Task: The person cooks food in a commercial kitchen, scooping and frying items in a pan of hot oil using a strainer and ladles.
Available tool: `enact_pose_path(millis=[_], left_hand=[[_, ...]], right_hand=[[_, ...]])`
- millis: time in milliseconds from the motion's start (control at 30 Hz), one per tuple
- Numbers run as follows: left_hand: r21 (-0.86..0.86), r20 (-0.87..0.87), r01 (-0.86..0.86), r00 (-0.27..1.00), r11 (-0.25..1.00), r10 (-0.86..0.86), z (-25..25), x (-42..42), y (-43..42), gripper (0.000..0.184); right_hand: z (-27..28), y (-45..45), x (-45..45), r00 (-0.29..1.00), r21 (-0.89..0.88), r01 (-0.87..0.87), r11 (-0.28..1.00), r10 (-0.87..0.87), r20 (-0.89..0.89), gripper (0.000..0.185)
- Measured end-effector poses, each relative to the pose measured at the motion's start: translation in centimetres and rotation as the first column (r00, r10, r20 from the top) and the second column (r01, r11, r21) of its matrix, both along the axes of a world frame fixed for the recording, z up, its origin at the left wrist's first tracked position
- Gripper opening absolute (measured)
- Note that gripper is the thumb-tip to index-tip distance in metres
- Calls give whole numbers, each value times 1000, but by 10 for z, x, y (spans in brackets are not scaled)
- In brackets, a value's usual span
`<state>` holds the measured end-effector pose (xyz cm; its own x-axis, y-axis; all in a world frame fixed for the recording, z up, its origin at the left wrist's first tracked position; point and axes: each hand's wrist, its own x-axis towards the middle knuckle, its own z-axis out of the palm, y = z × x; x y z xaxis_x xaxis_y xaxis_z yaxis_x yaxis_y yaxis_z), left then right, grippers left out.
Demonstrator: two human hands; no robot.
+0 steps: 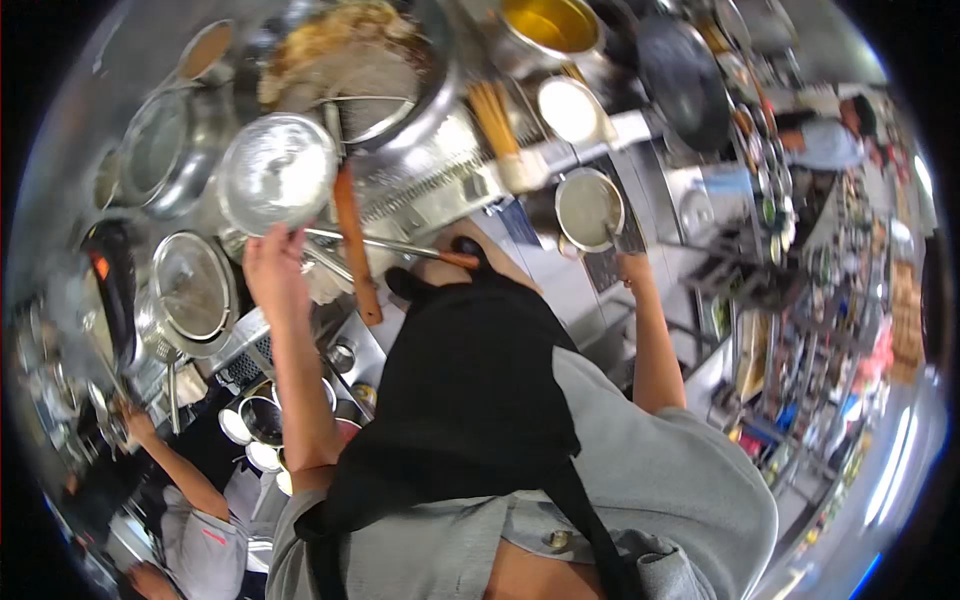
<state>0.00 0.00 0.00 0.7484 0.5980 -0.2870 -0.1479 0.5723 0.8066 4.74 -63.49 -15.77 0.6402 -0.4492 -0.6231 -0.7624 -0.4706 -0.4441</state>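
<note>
My left hand (275, 268) grips the lower edge of a shiny round metal bowl (278, 172), which is beside the big wok (436, 88) of browned food in murky liquid. Off to the right, my right hand (632, 268) is closed around the handle of a metal pot (590, 208), whose inside looks pale. The pot hangs out over the floor, apart from the stove. A long utensil with a wooden handle (352, 240) lies close to my left hand, and a thinner wooden-tipped one crosses it.
Strainers (192, 288) and steel pots (155, 150) stand at the left. A pot of yellow liquid (552, 22), a bamboo brush (492, 125) and a dark wok (685, 85) are at the top. One co-worker (205, 535) is at lower left, another (825, 142) at far right.
</note>
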Motion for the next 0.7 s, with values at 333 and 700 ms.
enact_pose_path(millis=[333, 700], left_hand=[[146, -101, 38, 995, 989, -23, 34, -7, -91, 24], [72, -253, -283, 922, 956, 292, 33, -96, -204, 7]], right_hand=[[-103, -66, -30, 942, 135, 21, 991, 25, -334, 32], [-206, -69, 61, 252, 125, -938, 325, 881, -401, 36]])
